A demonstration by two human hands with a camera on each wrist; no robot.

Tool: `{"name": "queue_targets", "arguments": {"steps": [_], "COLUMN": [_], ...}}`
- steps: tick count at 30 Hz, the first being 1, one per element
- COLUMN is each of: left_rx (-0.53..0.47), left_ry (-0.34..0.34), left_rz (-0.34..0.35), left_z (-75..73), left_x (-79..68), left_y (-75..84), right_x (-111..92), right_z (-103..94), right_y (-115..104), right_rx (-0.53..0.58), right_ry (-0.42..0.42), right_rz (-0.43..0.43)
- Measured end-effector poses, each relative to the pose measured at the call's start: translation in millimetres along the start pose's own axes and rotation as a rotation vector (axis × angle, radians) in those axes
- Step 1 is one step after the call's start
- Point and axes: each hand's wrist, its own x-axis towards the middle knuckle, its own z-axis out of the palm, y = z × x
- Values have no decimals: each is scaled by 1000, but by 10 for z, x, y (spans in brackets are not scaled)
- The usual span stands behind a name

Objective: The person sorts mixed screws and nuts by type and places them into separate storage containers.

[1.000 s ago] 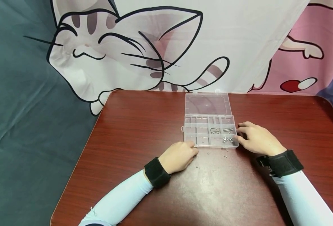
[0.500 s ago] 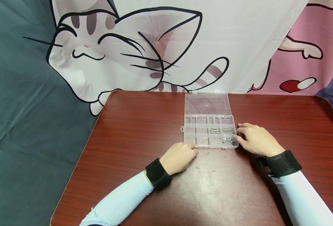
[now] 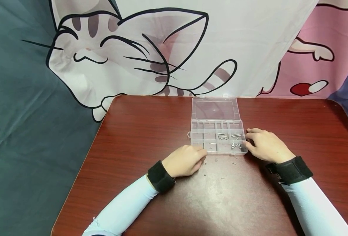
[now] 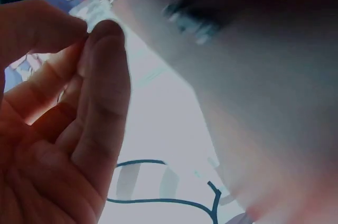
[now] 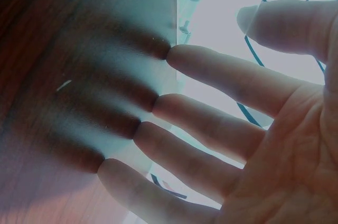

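Several screws lie in the box; your left hand pinches, its hold unclear; your right hand, empty, spreads fingers beside the box.

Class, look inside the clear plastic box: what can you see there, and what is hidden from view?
Small metal parts lie in compartments toward the right of the clear plastic box. The left hand covers its front left corner, so anything there cannot be seen.

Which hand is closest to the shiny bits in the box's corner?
Right. The right hand is beside the shiny bits; the left hand is farther, to their left.
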Motion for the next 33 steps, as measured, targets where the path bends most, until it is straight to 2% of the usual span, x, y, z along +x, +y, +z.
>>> {"name": "queue_targets", "arguments": {"steps": [4, 9, 19, 27, 29, 33], "left_rx": [-89, -136, -173, -148, -148, -151], "left_ry": [40, 74, 63, 89, 68, -23], "left_rz": [1, -5, -9, 11, -1, -51], "left_z": [-104, -237, -398, -448, -458, -488], "left_x": [113, 297, 599, 650, 639, 593], "left_y": [-104, -168, -205, -205, -197, -168], "right_x": [8, -1, -1, 8, 9, 4], "right_z": [13, 22, 16, 18, 17, 14], "right_y": [0, 7, 6, 7, 9, 11], "right_rx": [-1, -2, -7, -16, -20, -20], "right_ry": [4, 13, -3, 1, 4, 6], "right_rz": [2, -1, 2, 1, -2, -5]}}
